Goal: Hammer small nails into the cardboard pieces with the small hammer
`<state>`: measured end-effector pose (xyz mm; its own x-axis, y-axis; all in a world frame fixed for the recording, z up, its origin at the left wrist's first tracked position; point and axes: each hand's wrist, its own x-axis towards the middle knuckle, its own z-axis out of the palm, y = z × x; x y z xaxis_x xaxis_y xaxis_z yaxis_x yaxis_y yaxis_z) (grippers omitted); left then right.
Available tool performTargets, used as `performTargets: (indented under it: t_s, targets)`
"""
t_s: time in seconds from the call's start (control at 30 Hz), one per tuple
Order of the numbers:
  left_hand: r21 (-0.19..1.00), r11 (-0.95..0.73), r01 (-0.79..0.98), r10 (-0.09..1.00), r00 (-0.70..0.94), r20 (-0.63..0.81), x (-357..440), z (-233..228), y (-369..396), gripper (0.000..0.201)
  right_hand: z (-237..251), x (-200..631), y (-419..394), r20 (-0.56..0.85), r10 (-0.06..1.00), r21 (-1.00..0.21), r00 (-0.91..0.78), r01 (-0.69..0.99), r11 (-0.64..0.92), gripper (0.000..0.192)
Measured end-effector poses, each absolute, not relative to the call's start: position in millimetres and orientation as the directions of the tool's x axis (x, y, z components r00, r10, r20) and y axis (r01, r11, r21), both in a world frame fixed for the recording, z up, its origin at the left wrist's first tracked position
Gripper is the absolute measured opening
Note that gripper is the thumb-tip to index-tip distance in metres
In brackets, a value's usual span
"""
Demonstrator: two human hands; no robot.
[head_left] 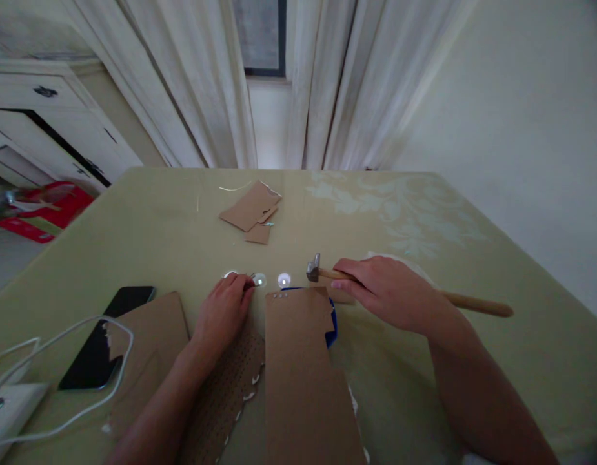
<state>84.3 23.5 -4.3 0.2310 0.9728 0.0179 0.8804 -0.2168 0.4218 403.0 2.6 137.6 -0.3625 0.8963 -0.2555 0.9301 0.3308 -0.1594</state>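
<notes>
My right hand is wrapped round the wooden handle of a hammer. The metal head points left, a little above the table, and the long handle sticks out behind the hand. My left hand has its fingertips pinched together by two small, bright round spots; whether these are discs or reflections I cannot tell. Something small and thin shows at the fingertips, too small to name. Between my hands lies a long cardboard piece with several tiny shiny bits at its far edge. A blue object shows partly beneath it.
A perforated brown board lies under my left forearm. Further left are another cardboard piece, a black phone and a white cable. Torn cardboard scraps lie towards the table's far edge. Curtains hang behind.
</notes>
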Motion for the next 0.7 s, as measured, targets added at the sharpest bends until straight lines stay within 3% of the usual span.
performTargets:
  t_s: [0.27,0.47,0.7]
  targets:
    - [0.405,-0.181,0.896,0.972,0.227,-0.068,85,6,20,0.012,136,406,2,-0.204,0.911,-0.192,-0.359,0.927,0.323,0.030]
    - [0.374,-0.162,0.913,0.967,0.222,-0.122,87,11,19,0.016,139,409,0,-0.216,0.906,-0.180,-0.365,0.926,0.331,0.030]
    - [0.364,-0.320,0.875,0.929,0.365,-0.059,82,-1,14,0.030,142,409,-1,-0.201,0.908,-0.179,-0.369,0.925,0.336,0.031]
